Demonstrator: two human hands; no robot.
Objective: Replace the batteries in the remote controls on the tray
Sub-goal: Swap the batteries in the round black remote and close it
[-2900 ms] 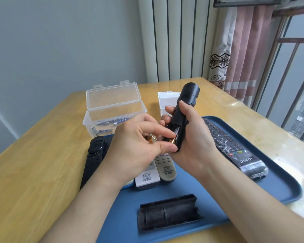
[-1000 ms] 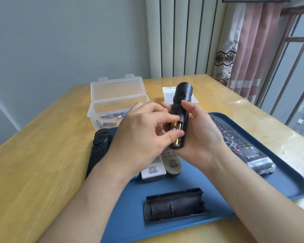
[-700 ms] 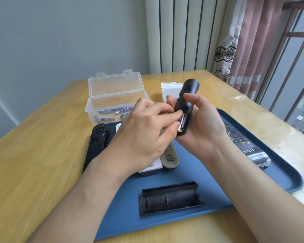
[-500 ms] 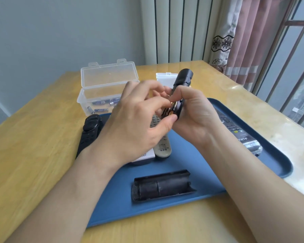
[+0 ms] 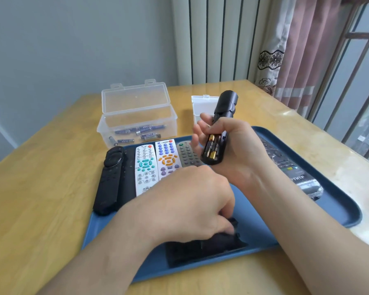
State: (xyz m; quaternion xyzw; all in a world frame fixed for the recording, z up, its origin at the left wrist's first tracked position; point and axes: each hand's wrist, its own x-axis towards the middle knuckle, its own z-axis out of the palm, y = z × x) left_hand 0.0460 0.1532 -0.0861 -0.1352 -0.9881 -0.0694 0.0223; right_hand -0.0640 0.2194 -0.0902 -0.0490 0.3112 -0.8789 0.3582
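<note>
Your right hand (image 5: 239, 150) wraps the remote (image 5: 224, 109) upright above the tray (image 5: 339, 209), its bay open and the batteries (image 5: 212, 145) showing. Your left hand (image 5: 192, 201) curls down on the cover (image 5: 200, 250) at the tray's near edge, pinching it. Tip the remote and a loose battery may drop out; a reversed cover could jam.

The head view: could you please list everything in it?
tray: 1, blue, on table
clear box: 1, transparent, behind tray
batteries: several, blue, inside it
small box: 1, white, behind tray
black remote: 1, perhaps 2, black, tray's left edge
white remotes: 2, white, beside it
grey remote: 1, grey, next along
wrapped remote: 1, black, tray's right
held remote: 1, black, above tray
battery cover: 1, black, tray's front
left hand: grips battery cover
right hand: holds held remote
</note>
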